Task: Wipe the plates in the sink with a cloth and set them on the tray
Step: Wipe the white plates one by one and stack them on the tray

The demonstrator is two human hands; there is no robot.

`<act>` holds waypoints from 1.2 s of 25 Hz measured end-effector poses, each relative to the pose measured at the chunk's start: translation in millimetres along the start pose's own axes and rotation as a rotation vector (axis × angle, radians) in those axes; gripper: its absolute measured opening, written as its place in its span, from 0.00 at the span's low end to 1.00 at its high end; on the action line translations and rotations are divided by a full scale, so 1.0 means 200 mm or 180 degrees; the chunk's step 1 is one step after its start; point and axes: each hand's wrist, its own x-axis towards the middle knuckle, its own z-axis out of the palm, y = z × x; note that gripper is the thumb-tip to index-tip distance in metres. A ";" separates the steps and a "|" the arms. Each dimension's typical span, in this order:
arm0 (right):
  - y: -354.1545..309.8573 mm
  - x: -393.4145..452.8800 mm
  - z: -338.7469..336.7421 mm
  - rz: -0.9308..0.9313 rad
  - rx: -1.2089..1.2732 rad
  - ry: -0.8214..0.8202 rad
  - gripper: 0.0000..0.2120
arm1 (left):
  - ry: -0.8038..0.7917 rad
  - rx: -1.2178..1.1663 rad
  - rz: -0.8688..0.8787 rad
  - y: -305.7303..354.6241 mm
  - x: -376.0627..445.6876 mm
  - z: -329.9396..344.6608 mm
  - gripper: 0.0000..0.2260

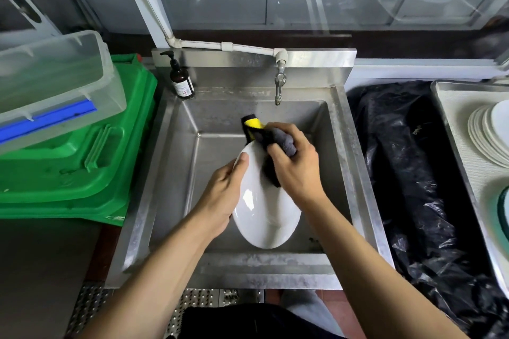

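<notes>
Plate point(261, 209), white, oval, held tilted over the basin of a stainless steel sink point(176, 173). Left hand point(223, 195) grips the plate's left rim, thumb laid over the upper edge, remaining fingers hidden behind the plate. Right hand point(296, 165) is curled tightly round a bunched grey cloth point(283, 143), pressing it against the plate's upper right part; a black and yellow portion of the cloth point(252, 125) sticks out above the fingers. Tap point(279, 85), metal, mounted on the sink's back wall, fed by a white pipe point(248, 48) running along the top of the splashback. Pump bottle point(180, 77), dark brown with black dispenser, stands on the sink's back left corner; its white label carries print too small to read. Bin point(82, 162), green plastic, lidded, just left of the sink; faint white marking near its lower front edge, illegible. Container point(55, 77), clear plastic with a blue strip, rests tilted on the bin. Bag point(413, 173), black plastic, crumpled, fills the gap right of the sink. Tray point(451, 129), metal, at far right beyond the bag, holds a leaning stack of white plates point(487, 137); a teal-rimmed item at the tray's right edge is cut off by the frame.
</notes>
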 end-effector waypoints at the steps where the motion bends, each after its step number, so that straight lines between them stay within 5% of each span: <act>1: 0.01 0.02 -0.01 0.0266 0.0001 0.0158 0.17 | 0.0014 -0.0063 -0.0060 0.00 0.00 0.00 0.14; 9: -0.06 -0.08 0.11 -0.0082 0.0255 0.0033 0.20 | 0.0295 -0.0093 -0.0033 0.05 0.07 0.02 0.14; 16: -0.11 -0.17 0.15 0.0135 0.0333 0.0214 0.20 | 0.0731 -0.0643 -0.0614 0.06 0.11 0.03 0.14; 24: 0.06 -0.47 0.12 -0.0297 -0.0045 -0.0189 0.24 | 0.1036 -0.1186 -0.0640 0.12 0.14 -0.05 0.19; 30: 0.16 -0.29 0.15 0.1263 0.0819 0.0675 0.15 | 0.0930 -0.0380 -0.0151 0.06 0.08 -0.02 0.13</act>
